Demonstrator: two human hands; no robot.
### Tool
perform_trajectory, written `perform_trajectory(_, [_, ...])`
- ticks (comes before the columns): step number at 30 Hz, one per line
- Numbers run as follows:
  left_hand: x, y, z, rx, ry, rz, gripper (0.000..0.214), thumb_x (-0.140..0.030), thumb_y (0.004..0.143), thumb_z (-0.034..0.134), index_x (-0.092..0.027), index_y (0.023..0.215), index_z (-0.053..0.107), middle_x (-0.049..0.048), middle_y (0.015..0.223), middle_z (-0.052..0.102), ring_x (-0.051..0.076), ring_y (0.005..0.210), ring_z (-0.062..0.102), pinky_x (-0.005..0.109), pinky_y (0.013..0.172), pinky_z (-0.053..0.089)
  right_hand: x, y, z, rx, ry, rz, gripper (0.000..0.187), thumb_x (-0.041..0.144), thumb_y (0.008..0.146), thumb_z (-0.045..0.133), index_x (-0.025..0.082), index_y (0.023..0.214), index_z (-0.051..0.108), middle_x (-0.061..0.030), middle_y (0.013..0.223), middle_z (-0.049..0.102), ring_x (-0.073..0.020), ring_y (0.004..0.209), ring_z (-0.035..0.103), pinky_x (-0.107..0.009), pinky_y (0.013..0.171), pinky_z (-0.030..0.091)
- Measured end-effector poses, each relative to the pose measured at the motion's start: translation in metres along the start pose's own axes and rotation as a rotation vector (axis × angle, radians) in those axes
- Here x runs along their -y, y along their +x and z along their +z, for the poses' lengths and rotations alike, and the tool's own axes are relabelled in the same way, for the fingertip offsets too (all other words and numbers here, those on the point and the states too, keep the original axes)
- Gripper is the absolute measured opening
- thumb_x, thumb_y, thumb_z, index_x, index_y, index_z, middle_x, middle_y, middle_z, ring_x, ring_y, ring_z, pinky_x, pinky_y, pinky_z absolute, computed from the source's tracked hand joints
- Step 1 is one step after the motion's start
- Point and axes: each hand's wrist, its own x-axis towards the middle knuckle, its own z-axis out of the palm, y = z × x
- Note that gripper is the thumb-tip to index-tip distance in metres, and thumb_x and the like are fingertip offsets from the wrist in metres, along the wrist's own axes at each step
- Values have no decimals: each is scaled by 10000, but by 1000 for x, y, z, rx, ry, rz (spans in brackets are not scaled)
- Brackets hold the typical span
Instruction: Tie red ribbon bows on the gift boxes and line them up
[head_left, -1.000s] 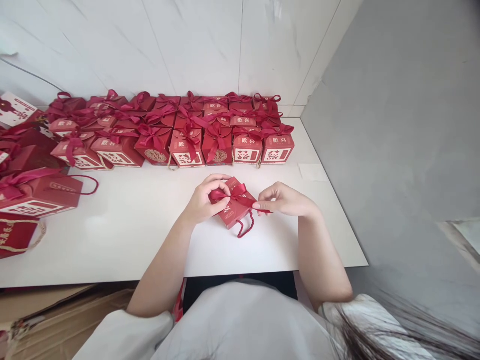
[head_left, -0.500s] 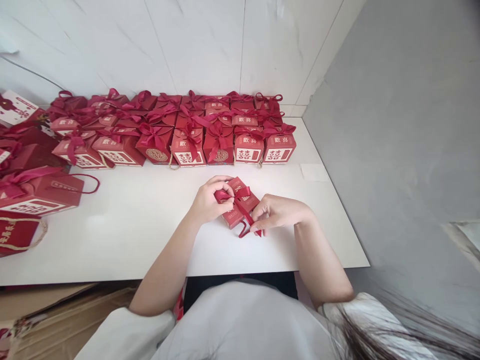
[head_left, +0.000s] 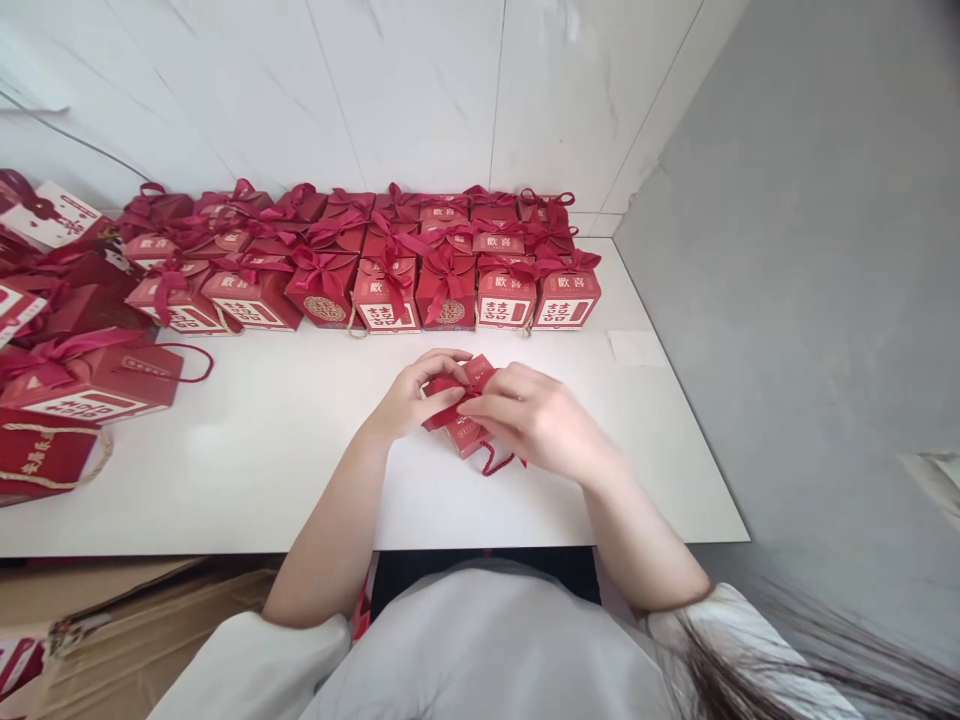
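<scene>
A small red gift box with a red ribbon and a red cord handle sits on the white table in front of me. My left hand curls round the box's left side, fingers pinching the ribbon. My right hand lies over the box's top and right side, fingers closed on the ribbon and hiding most of the box.
Several rows of finished red gift boxes with bows stand along the back wall. More red boxes lie at the left edge. A grey wall bounds the table's right side. Cardboard lies under the table at the left.
My right hand has moved left, from pulling the ribbon end out to the right to lying over the box top. The left hand stays on the box.
</scene>
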Motion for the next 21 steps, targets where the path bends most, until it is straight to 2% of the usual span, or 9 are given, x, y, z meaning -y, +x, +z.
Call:
perform_trajectory(3, [0, 0, 2, -8, 77, 41, 193, -383, 848, 684, -196, 895, 679, 121, 1309, 609, 280, 1241, 587, 470, 1113, 428, 11, 9, 15, 108, -284, -116, 225, 136, 993, 482, 177, 931, 695, -94, 932, 658, -230, 918, 574, -390, 837, 474])
perform_trajectory(7, [-2, 0, 3, -16, 147, 41, 147, -340, 862, 655, -199, 890, 685, 110, 1303, 615, 262, 1245, 584, 466, 1127, 423, 7, 7, 17, 132, -363, -127, 256, 100, 993, 428, 157, 897, 658, -104, 919, 646, -233, 882, 560, -379, 792, 450])
perform_trajectory(12, [-5, 0, 5, -20, 180, 25, 73, -257, 839, 647, -199, 864, 684, 96, 1296, 616, 252, 1249, 580, 456, 1136, 412, -14, -7, 11, 134, -144, -71, 182, 144, 958, 455, 176, 936, 633, -65, 874, 642, -197, 784, 556, -334, 717, 423])
perform_trajectory(16, [-7, -1, 8, -13, 173, 11, 77, -251, 848, 632, -199, 863, 686, 93, 1294, 611, 248, 1239, 588, 449, 1119, 429, -24, -11, 5, 143, 20, -32, 194, 80, 866, 474, 207, 915, 612, -38, 875, 638, -180, 776, 542, -327, 754, 419])
perform_trajectory(21, [-10, -2, 8, 10, 189, 31, 80, -255, 841, 652, -192, 884, 679, 101, 1312, 597, 249, 1242, 583, 430, 1109, 434, -25, -13, -1, 137, 155, 2, 213, 42, 809, 454, 215, 862, 567, -24, 818, 617, -176, 744, 517, -330, 783, 427])
